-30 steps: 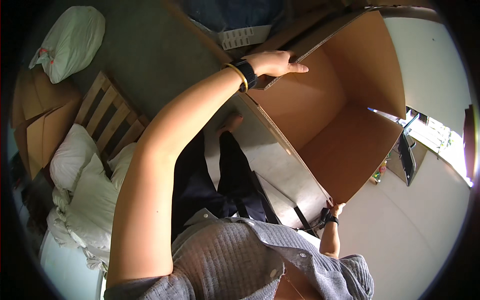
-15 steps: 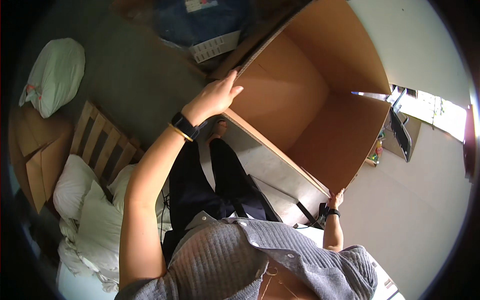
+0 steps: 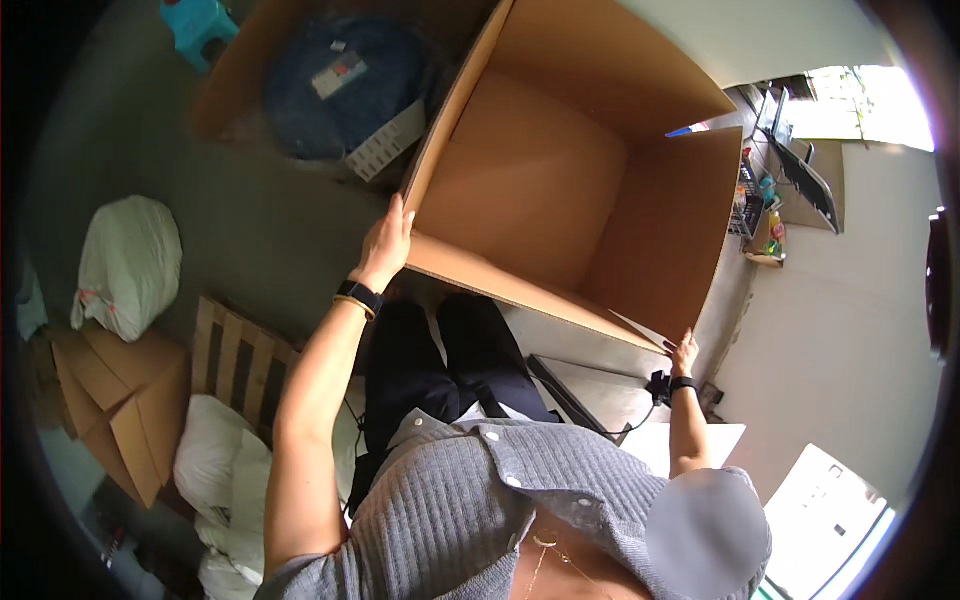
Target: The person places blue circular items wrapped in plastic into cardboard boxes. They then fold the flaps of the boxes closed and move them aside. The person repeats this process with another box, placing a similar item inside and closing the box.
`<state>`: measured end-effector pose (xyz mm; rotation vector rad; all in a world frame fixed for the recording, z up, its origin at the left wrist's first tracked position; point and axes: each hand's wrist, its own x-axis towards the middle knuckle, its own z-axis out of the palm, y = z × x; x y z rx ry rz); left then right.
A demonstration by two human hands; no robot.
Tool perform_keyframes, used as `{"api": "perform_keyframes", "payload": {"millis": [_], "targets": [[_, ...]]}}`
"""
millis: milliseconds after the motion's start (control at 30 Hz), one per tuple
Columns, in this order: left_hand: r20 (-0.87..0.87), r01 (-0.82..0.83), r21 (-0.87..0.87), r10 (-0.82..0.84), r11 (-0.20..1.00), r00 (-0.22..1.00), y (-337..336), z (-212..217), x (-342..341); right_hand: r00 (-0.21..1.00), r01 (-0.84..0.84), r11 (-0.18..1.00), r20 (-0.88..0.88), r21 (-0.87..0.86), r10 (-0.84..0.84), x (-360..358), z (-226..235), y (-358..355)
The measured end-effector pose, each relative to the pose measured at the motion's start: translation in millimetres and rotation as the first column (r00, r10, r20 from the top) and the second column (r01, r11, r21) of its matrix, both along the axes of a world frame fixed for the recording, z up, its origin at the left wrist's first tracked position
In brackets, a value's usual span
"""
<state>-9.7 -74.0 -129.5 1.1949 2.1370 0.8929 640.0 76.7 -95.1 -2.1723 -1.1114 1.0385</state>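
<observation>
Cardboard box [image 3: 540, 170] fills the upper middle of the head view, its open side turned toward me so that I look straight at the brown inner walls and bottom. On my feed, the wearer's left hand [image 3: 385, 245] lies at the near left corner, its fingers extended along the edge of the wall; I cannot tell whether the thumb closes on the board from the other side. The right hand [image 3: 684, 355] has the near right corner pinched between thumb and fingers, arm reaching up from below. Both wrists carry dark bands, and a gold bangle [image 3: 352, 305] sits beside the left one. Beneath the box's near edge I see dark trousers [image 3: 405, 360] and a grey ribbed shirt [image 3: 440, 490]. Left of the box rests a round blue bundle [image 3: 300, 105] in clear wrap. Farther left, a white bag [image 3: 130, 260] sits just above folded cardboard [image 3: 125, 410], with a slatted wooden frame [image 3: 206, 335] and white pillows [image 3: 215, 455] near it. A teal stool [image 3: 190, 20] shows at the top, and well to the right a black panel [image 3: 805, 180] leans by the wall.
</observation>
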Motion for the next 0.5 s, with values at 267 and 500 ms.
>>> {"api": "perform_keyframes", "payload": {"millis": [267,500], "targets": [[0.073,-0.044,0.038,0.041,0.998,0.996,3.1,44.5,-9.2,0.93,-0.302,0.938,0.269,0.171,0.25,25.0,12.9,2.0],[0.035,-0.032,0.019,0.031,0.999,0.999,-3.8,44.2,-19.0,0.623,-0.538,0.824,0.742,0.176,0.248,-33.2,71.8,9.6]]}}
